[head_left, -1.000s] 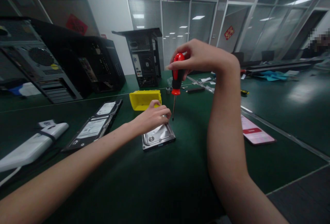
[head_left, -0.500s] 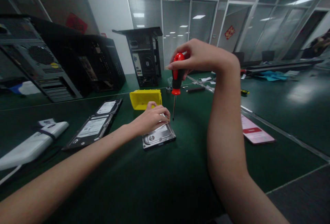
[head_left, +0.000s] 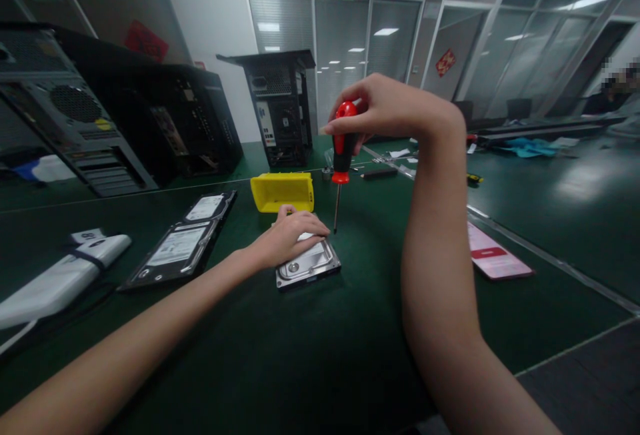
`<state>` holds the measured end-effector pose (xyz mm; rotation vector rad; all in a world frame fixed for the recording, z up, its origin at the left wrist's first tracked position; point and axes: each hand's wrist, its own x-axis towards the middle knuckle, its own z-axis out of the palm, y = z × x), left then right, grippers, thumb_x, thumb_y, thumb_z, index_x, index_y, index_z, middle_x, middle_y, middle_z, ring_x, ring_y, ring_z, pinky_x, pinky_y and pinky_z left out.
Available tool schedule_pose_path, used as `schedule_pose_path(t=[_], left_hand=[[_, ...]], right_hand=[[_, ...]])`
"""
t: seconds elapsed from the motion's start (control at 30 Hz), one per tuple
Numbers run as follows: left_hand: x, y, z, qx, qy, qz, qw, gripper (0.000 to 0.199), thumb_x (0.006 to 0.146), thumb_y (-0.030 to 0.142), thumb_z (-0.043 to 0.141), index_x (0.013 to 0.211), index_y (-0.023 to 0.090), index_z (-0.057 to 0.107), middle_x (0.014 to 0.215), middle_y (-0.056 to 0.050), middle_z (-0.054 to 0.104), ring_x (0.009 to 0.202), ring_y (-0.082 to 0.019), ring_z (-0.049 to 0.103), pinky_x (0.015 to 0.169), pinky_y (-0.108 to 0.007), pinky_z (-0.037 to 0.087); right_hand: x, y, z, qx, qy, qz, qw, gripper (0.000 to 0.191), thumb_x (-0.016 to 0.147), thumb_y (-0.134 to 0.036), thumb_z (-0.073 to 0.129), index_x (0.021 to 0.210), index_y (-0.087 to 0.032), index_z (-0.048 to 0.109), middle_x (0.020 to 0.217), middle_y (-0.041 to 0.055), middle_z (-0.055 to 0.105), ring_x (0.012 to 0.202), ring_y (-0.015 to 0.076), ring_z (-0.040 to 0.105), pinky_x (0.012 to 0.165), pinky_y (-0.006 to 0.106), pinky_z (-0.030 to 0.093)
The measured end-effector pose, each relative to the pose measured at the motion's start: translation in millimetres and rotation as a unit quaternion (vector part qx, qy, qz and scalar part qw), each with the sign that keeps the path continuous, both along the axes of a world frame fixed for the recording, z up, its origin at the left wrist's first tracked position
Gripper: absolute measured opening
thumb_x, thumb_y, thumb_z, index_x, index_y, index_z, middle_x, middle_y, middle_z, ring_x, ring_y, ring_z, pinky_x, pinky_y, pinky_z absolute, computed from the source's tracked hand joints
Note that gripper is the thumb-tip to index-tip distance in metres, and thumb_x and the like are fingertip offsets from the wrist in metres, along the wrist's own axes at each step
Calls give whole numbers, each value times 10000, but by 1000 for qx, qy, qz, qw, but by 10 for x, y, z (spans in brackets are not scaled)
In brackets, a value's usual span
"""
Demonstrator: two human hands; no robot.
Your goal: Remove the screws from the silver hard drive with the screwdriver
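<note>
A silver hard drive (head_left: pixel 311 267) lies flat on the green table, below the middle of the view. My left hand (head_left: pixel 293 235) rests over its far part, fingers wrapped across the top and hiding some of its label. My right hand (head_left: pixel 367 111) is closed round the handle of a red and black screwdriver (head_left: pixel 341 155). The screwdriver hangs nearly upright, its tip just beyond the drive's far right corner; whether the tip touches anything is unclear. Behind my left hand a yellow bin (head_left: pixel 283 193) lies with its opening facing me.
Two more hard drives (head_left: pixel 183 245) and a white power strip (head_left: pixel 65 281) lie at left. Computer cases (head_left: pixel 280 108) stand behind. A pink phone-like item (head_left: pixel 497 251) lies right of my right forearm. Small parts (head_left: pixel 380 173) lie beyond the screwdriver. A person (head_left: pixel 617 91) is far right.
The fingers of my left hand have flattened and spread further over the hard drive. My right hand and the screwdriver have hardly moved.
</note>
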<state>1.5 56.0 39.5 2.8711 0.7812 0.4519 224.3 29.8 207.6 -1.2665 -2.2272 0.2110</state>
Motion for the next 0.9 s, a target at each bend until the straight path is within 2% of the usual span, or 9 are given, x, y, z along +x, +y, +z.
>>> schedule_pose_path(t=[0.27, 0.47, 0.57, 0.9], left_hand=[[-11, -1, -22, -12, -21, 12, 1000, 250, 979, 324, 501, 1141, 260, 679, 1175, -39, 724, 1113, -222, 602, 957, -407, 239], [27, -36, -8, -27, -34, 57, 997, 303, 960, 340, 527, 1224, 238, 635, 1193, -60, 711, 1107, -242, 599, 982, -435, 243], [29, -36, -33, -39, -42, 70, 996, 372, 950, 347, 547, 1298, 223, 583, 1164, -60, 726, 1105, -250, 603, 1003, -450, 236], [17, 17, -135, -33, -79, 84, 993, 353, 945, 356, 563, 1265, 214, 607, 1100, -55, 756, 1027, -236, 645, 968, -432, 277]], right_hand=[[-18, -5, 0, -2, -7, -7, 1000, 365, 788, -469, 729, 968, -152, 714, 797, 63, 700, 680, 156, 664, 547, 232, 474], [-51, -7, -2, -4, 4, -3, 1000, 317, 792, -431, 736, 941, -153, 709, 796, 60, 694, 685, 154, 660, 558, 233, 480], [-72, 10, -12, 4, 7, 3, 1000, 289, 801, -424, 729, 911, -158, 704, 800, 62, 694, 692, 159, 665, 560, 235, 493], [-137, 142, -63, 0, 0, 33, 999, 283, 796, -440, 728, 889, -175, 694, 807, 66, 695, 685, 165, 663, 537, 245, 496]])
